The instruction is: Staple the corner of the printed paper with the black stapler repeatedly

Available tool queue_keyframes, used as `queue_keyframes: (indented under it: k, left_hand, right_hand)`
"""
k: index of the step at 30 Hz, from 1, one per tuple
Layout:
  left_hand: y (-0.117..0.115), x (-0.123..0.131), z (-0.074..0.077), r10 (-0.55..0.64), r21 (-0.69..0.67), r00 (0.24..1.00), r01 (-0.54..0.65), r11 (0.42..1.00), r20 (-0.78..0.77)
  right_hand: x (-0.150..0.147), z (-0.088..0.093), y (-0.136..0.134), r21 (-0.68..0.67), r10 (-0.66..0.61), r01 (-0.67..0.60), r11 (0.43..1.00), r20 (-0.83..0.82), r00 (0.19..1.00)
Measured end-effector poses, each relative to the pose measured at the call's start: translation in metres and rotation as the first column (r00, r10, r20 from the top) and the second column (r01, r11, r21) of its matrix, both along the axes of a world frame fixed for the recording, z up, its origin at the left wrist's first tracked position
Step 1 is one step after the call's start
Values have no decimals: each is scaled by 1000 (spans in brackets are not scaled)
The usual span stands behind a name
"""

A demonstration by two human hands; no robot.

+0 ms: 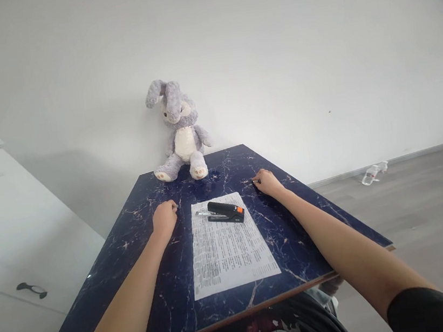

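Observation:
On the dark blue marbled table (148, 290) lies a sheet of printed paper (234, 259). A black stapler (226, 213) with an orange mark rests across its upper part, and a metal piece sticks out of its left end. Left of the paper, my left hand (165, 217) rests on the table with its fingers curled closed; nothing shows in them. My right hand (268, 183) is on the table beyond the paper's upper right corner, fingers pinched together. Something small and dark shows at its fingertips, too small to name. Neither hand touches the stapler or the paper.
A grey plush rabbit (184, 141) sits at the table's far edge, against the white wall (274, 72). A white cabinet (13, 226) with a dark handle stands at the left. Clear plastic bottles (373, 174) lie on the floor at the right.

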State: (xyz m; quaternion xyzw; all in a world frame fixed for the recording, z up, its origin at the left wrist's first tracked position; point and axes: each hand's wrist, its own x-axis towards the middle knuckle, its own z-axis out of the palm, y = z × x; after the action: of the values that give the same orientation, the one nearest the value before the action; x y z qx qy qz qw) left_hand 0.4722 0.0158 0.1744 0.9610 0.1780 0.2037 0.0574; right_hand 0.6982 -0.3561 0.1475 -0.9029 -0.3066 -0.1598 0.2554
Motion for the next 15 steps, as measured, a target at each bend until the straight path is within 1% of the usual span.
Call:
queue_keyframes:
  k: [1, 3, 5, 6, 8, 10, 13, 15]
  left_hand:
    - [-3, 0, 0, -12, -41, 999, 13, 999, 30]
    - [-12, 1, 1, -42, -176, 992, 63, 982, 118]
    - [-23, 1, 3, -82, -314, 972, 151, 937, 220]
    - [-28, 1, 4, -105, -353, 960, 195, 915, 259]
    - [-38, 0, 6, -158, -374, 938, 272, 887, 308]
    - [-45, 0, 6, -207, -352, 922, 322, 879, 327]
    - [-50, 0, 6, -244, -315, 907, 356, 880, 343]
    - [-52, 0, 7, -265, -316, 898, 380, 869, 351]
  right_hand:
    - [0, 0, 0, -1, 0, 0, 1000, 0, 1000]
    - [-1, 0, -1, 7, -10, 10, 1000, -2, 1000]
    - [-1, 1, -2, 24, -30, 30, 999, -4, 1000]
    - [-2, 2, -2, 34, -39, 39, 999, -5, 999]
    - [-3, 3, -2, 45, -47, 47, 998, -7, 999]
    - [-3, 4, -2, 44, -35, 35, 998, -12, 999]
    - [-4, 5, -1, 39, -3, 4, 999, -16, 1000]
    - [-5, 5, 1, 43, 10, -10, 999, -10, 1000]
